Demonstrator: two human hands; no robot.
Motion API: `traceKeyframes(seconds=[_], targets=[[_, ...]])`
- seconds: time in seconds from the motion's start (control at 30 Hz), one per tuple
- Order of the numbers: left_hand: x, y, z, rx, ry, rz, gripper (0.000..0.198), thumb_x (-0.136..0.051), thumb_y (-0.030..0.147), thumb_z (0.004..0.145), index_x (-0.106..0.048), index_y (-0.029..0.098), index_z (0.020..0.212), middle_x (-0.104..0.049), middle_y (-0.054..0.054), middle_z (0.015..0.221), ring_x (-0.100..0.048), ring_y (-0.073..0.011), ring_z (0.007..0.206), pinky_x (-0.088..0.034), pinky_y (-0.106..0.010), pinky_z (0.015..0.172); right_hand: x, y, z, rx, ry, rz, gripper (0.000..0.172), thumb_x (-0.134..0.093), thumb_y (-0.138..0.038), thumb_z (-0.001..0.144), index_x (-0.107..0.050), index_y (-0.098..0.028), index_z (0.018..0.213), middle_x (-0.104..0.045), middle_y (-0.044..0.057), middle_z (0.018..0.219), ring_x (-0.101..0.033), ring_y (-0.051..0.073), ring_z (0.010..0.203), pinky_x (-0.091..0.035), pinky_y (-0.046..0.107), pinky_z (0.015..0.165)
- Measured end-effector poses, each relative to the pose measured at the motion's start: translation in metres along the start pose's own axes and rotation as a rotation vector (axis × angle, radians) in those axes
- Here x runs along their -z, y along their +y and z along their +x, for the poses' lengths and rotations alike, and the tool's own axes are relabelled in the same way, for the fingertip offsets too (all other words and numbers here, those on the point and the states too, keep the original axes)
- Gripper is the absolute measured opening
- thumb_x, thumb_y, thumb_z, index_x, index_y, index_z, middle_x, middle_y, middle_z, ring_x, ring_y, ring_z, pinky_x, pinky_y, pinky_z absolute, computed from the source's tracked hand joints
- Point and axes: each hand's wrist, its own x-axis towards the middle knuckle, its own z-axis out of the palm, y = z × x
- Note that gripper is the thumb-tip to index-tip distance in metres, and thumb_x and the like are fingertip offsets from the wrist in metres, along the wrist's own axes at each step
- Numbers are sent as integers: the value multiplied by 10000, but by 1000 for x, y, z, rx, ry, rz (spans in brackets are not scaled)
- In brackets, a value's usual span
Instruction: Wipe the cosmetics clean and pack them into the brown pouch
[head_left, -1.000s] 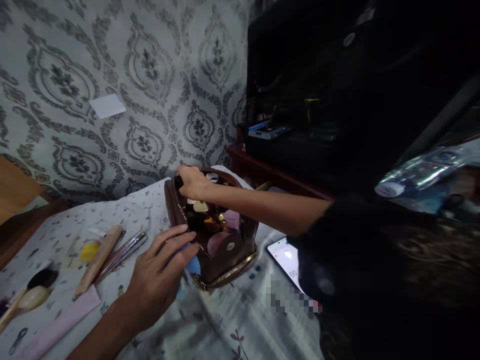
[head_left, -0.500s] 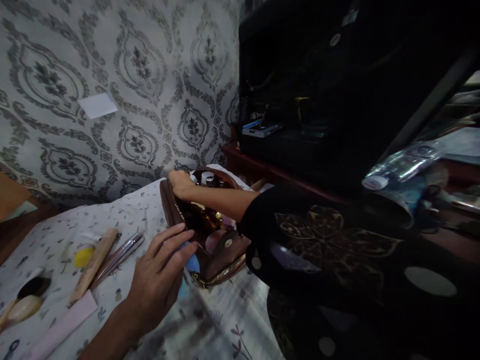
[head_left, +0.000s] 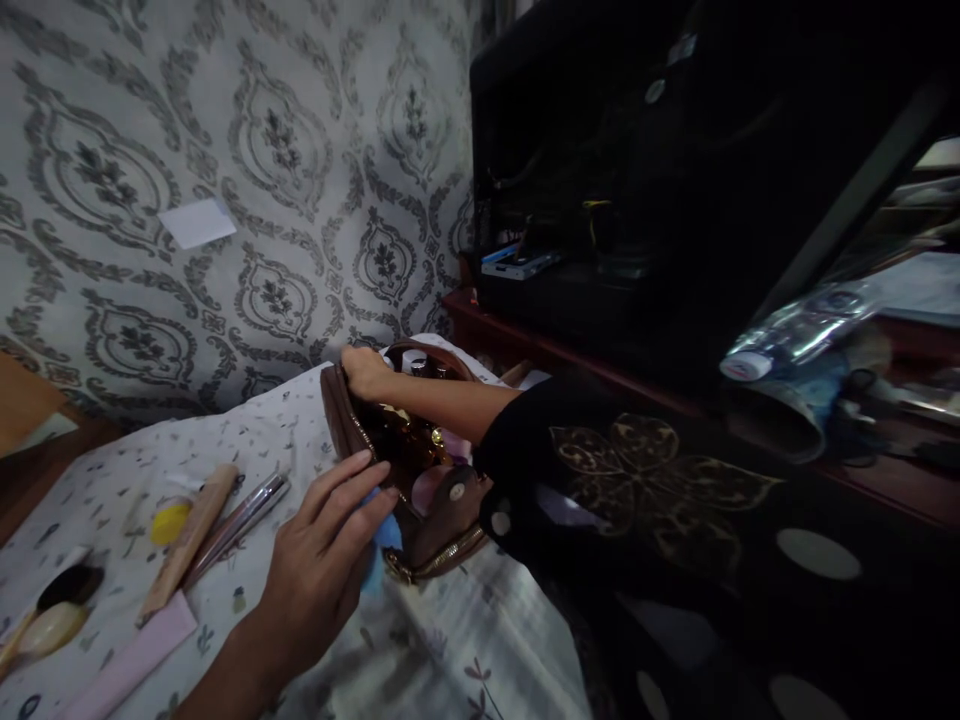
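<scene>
A brown zippered bag [head_left: 442, 530] lies open on the patterned white cloth, with bottles and shiny golden items inside. My right hand [head_left: 365, 374] is closed at the bag's far left edge, its fingertips hidden; what it grips cannot be made out. Beside the near left side of the bag, my left hand [head_left: 322, 545] has a light blue cloth [head_left: 384, 532] beneath its curved fingers, which press it against the bag. My right forearm crosses over the bag's opening.
Left on the cloth lie a wooden piece [head_left: 187, 545], pens [head_left: 238, 525], a yellow-lidded jar [head_left: 171, 521], a pink strip [head_left: 135, 662] and a brush [head_left: 64, 625]. A dark cabinet [head_left: 637, 130] and a plastic bottle [head_left: 806, 325] are at the right.
The view has shifted slightly. Both hands stay in nearly the same places at the bag, and a little more of the blue cloth shows.
</scene>
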Motion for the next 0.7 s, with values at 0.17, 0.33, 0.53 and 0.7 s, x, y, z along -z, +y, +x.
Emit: traceKeyframes(seconds=[0.17, 0.33, 0.53, 0.7], targets=[[3, -1, 3, -34, -26, 46, 377, -457, 11, 913, -560, 123, 1258, -631, -173, 1311, -463, -258, 1373, -508, -403, 1036, 7, 4, -1, 22, 12, -63, 373, -618, -93, 841, -645, -91, 1213, -673, 187, 1261, -646, 277, 1186, -542, 295, 932], [4, -1, 5, -41, -25, 57, 365, -439, 20, 923, -571, 114, 1251, -631, -172, 1313, -448, -250, 1386, -502, -378, 1043, 10, 4, -4, 34, 11, -97, 342, -630, -92, 829, -679, -109, 1168, -705, 163, 1215, -672, 248, 1147, -548, 242, 883], [6, -1, 0, -27, -70, 22, 413, -444, 29, 929, -538, 125, 1319, -594, -169, 1375, -412, -256, 1420, -469, -398, 1089, 15, 2, -18, 13, -15, -143, 423, -631, -68, 796, -665, -92, 1217, -699, 197, 1214, -687, 281, 1116, -578, 294, 854], [5, -2, -4, -5, -52, 3, 462, -440, 44, 940, -498, 168, 1382, -576, -153, 1403, -406, -263, 1427, -473, -423, 1091, 10, 3, -34, 141, -175, -225, 425, -718, -83, 742, -696, -91, 1166, -722, 188, 1170, -706, 288, 1070, -575, 278, 840]])
